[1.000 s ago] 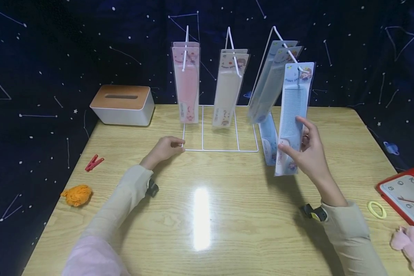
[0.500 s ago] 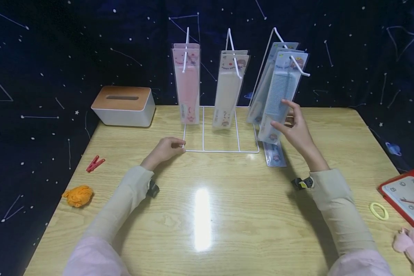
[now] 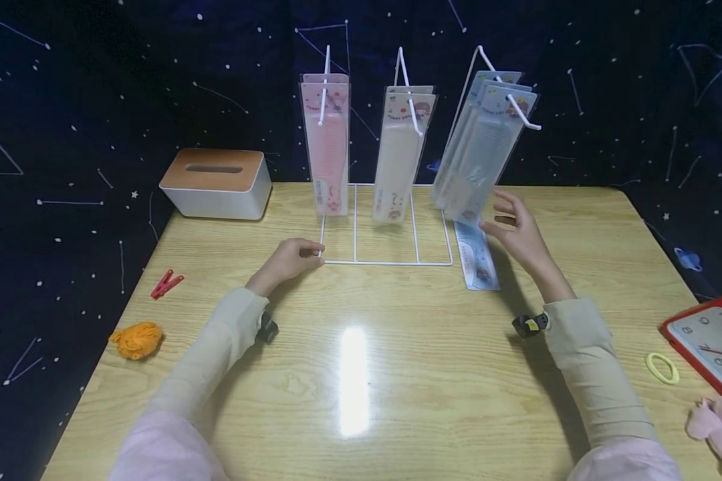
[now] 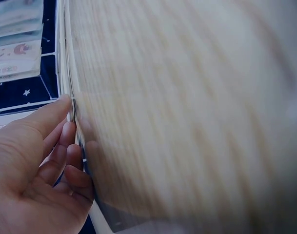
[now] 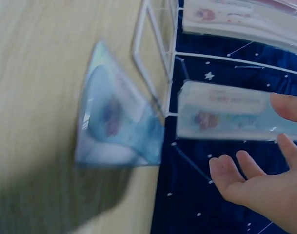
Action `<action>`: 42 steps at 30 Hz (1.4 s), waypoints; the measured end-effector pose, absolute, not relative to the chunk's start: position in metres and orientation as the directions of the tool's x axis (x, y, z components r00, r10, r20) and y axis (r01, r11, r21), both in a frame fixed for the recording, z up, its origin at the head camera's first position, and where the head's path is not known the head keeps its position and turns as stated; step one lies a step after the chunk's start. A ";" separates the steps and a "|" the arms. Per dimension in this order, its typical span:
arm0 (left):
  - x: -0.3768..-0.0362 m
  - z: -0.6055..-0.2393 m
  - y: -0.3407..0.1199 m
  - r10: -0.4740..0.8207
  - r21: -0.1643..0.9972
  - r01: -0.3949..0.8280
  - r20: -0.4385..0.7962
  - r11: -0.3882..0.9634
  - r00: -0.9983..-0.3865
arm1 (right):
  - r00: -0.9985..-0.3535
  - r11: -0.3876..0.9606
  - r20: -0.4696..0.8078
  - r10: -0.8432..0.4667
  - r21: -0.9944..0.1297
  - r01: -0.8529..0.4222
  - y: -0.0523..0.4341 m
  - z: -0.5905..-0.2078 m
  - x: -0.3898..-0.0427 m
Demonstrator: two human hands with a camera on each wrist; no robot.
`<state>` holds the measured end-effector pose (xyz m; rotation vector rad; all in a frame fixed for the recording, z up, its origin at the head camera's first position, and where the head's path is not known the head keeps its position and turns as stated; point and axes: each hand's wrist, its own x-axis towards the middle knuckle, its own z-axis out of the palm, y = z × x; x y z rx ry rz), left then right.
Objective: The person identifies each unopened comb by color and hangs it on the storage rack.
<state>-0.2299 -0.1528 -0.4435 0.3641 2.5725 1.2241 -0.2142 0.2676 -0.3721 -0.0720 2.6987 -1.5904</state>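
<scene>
Item: white wire display rack (image 3: pixel 385 262), centre of frame, 3 hooks carrying packaged combs. Left hand (image 3: pixel 285 260) pinches the rack's front left corner, steadying the base on the table (image 3: pixel 361 374). Right hand (image 3: pixel 517 230), fingers spread wide and holding nothing, hovers just beside the lower end of the blue comb packs (image 3: pixel 478 153) hanging on the right hook. 1 more blue pack (image 3: pixel 476 257) lies flat on the table beside the rack, below that hand. Handling advice: keep the base pinned; take the flat pack by its lower half; thread its header hole squarely over the hook tip.
</scene>
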 end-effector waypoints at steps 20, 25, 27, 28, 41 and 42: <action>-0.230 -0.445 -0.151 0.338 0.779 0.104 -0.144 0.618 -0.930 | -0.955 0.886 -0.267 -0.133 -0.464 0.007 0.266 -0.413 -0.234; -0.230 -0.444 -0.151 0.344 0.777 0.112 -0.140 0.619 -0.929 | -0.954 0.866 -0.290 -0.074 -0.493 0.083 0.268 -0.410 -0.232; -0.230 -0.443 -0.151 0.341 0.776 0.112 -0.139 0.621 -0.930 | -0.947 0.847 -0.316 -0.057 -0.517 0.121 0.270 -0.409 -0.231; -0.231 -0.443 -0.151 0.342 0.774 0.115 -0.137 0.622 -0.929 | -0.945 0.840 -0.322 -0.056 -0.526 0.130 0.272 -0.409 -0.231; -0.230 -0.441 -0.153 0.330 0.763 0.098 -0.157 0.638 -0.931 | -0.915 0.692 -0.368 -0.165 -0.705 0.159 0.286 -0.407 -0.215; -0.230 -0.441 -0.153 0.330 0.763 0.098 -0.157 0.638 -0.931 | -0.919 0.679 -0.360 -0.161 -0.717 0.161 0.287 -0.407 -0.211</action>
